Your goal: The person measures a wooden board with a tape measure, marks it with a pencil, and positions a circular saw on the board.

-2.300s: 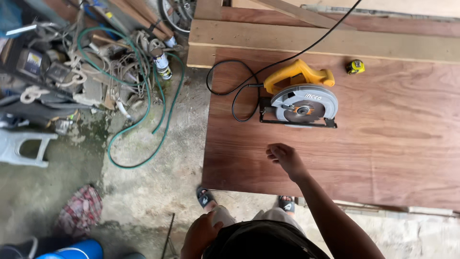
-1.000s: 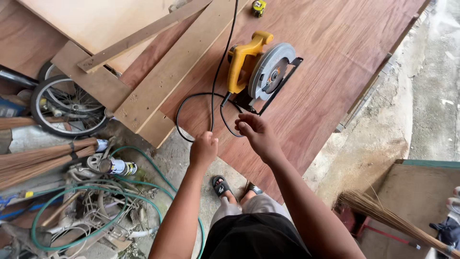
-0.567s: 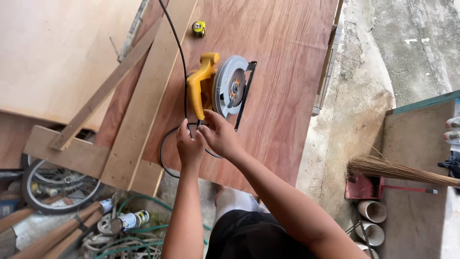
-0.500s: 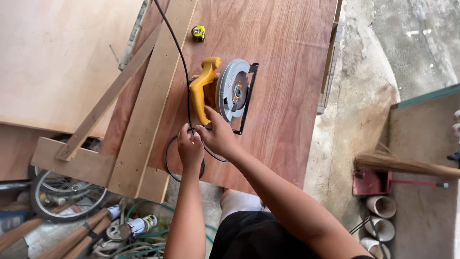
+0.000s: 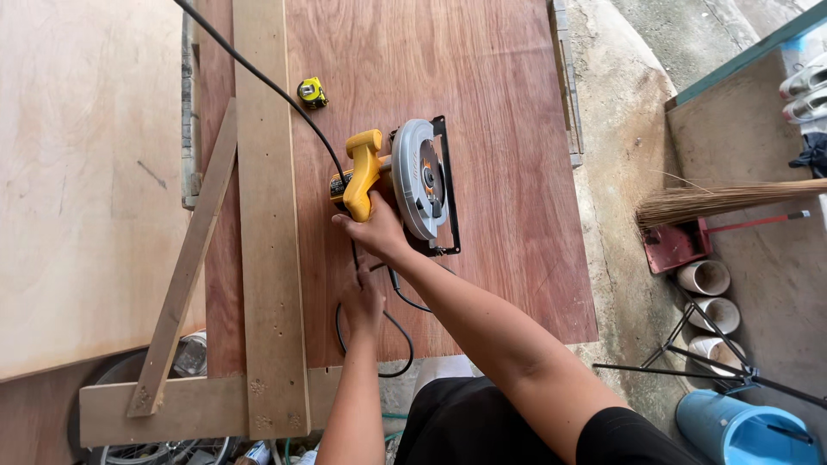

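Note:
A yellow and silver circular saw (image 5: 405, 185) lies on a reddish-brown plywood sheet (image 5: 508, 129). My right hand (image 5: 379, 232) grips the lower end of its yellow handle. My left hand (image 5: 362, 297) rests on the plywood just below, its fingers on the black power cord (image 5: 276, 90), which loops near the sheet's front edge and runs off to the upper left. A small yellow tape measure (image 5: 312, 92) sits on the plywood above the saw.
A long wooden plank (image 5: 267, 215) and a slanted batten (image 5: 185, 267) lie left of the saw, beside a pale board (image 5: 86, 172). On the concrete floor to the right are a broom (image 5: 724, 200), a red dustpan (image 5: 676, 245), pipe pieces (image 5: 706, 280) and a blue container (image 5: 741, 430).
The view has swung round, and both hands reached forward to the saw. My right hand has taken hold of the yellow handle; my left hand has settled on the cord below it.

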